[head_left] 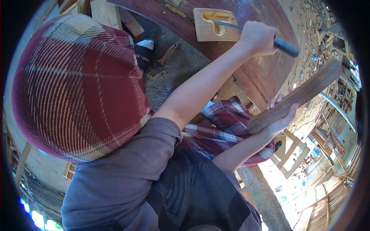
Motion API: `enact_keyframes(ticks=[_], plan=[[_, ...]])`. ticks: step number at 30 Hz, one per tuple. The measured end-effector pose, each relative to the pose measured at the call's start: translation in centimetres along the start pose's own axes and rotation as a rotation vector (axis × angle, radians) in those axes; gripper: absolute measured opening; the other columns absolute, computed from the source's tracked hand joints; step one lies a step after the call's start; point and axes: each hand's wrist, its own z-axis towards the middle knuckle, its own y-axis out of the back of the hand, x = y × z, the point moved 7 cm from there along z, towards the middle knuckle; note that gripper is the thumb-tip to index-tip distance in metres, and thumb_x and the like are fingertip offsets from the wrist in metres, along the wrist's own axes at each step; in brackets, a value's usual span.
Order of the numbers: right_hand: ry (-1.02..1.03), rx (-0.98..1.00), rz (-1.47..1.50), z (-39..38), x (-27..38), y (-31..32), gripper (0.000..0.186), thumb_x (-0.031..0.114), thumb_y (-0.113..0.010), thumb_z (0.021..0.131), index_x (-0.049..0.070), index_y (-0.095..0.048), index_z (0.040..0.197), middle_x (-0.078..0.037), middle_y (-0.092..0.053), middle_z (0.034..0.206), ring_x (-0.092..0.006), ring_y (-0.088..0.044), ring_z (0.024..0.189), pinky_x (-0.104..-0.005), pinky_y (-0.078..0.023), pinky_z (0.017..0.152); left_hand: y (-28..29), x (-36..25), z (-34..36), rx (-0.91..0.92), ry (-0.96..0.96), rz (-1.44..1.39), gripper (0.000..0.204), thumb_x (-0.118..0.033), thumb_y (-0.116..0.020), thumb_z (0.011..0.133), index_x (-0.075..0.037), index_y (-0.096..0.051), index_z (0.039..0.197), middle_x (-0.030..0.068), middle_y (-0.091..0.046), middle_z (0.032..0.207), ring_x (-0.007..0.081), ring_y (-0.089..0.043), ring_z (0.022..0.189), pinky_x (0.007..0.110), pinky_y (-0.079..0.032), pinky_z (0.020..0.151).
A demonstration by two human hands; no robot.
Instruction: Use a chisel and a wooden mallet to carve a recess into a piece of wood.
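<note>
Holding a thin dark metal chisel (286, 47), left hand (259, 37) maybe aims it; right hand (283, 120) grips long brown wood (296, 97).

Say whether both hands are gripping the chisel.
No: only the left hand grips the chisel, while the right hand holds a dark wooden bar.

A brush (168, 56) lies on the floor (185, 63), upper left of centre; a pale board (104, 13) sits farther left. A pole (340, 110) slants at right; a rough beam (266, 197) crosses lower right.
</note>
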Motion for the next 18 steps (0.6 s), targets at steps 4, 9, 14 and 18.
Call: enact_keyframes(ticks=[4,9,14,18], plan=[[0.051,0.006,-0.026,-0.2,0.6,-0.5,0.056,0.043,-0.045,0.093,-0.003,-0.047,0.126,-0.008,-0.048,0.076,-0.0137,-0.048,0.054,-0.0243,-0.038,0.046,3.2,0.8,0.2,-0.309,0.07,-0.204,0.022,-0.036,-0.072,0.064,-0.016,-0.068,0.071,0.0081,-0.064,0.062,0.0282,-0.065,0.06,0.037,-0.051,0.058],[0.072,0.046,-0.073,-0.6,0.8,-1.6,0.052,0.039,-0.047,0.093,-0.003,-0.049,0.124,-0.008,-0.049,0.074,-0.0132,-0.048,0.053,-0.0242,-0.038,0.046,3.2,1.5,0.2,-0.318,0.01,-0.177,0.025,-0.041,-0.073,0.065,-0.017,-0.068,0.07,0.0077,-0.062,0.06,0.0285,-0.063,0.059,0.035,-0.051,0.057],[0.062,0.102,-0.101,-0.7,0.4,-2.8,0.051,0.039,-0.049,0.092,-0.003,-0.05,0.122,-0.008,-0.05,0.073,-0.013,-0.047,0.053,-0.0245,-0.038,0.046,1.7,0.5,-0.4,-0.118,-0.053,-0.156,0.026,-0.041,-0.072,0.065,-0.016,-0.068,0.072,0.0076,-0.063,0.061,0.0286,-0.064,0.061,0.037,-0.052,0.058],[0.0,0.095,-0.117,0.1,-1.8,-3.1,0.055,0.043,-0.048,0.091,-0.003,-0.049,0.121,-0.008,-0.048,0.072,-0.0138,-0.047,0.052,-0.0253,-0.038,0.046,0.2,0.4,0.5,0.065,-0.059,-0.085,0.025,-0.041,-0.069,0.067,-0.016,-0.067,0.073,0.009,-0.064,0.065,0.0296,-0.066,0.067,0.041,-0.053,0.063]])
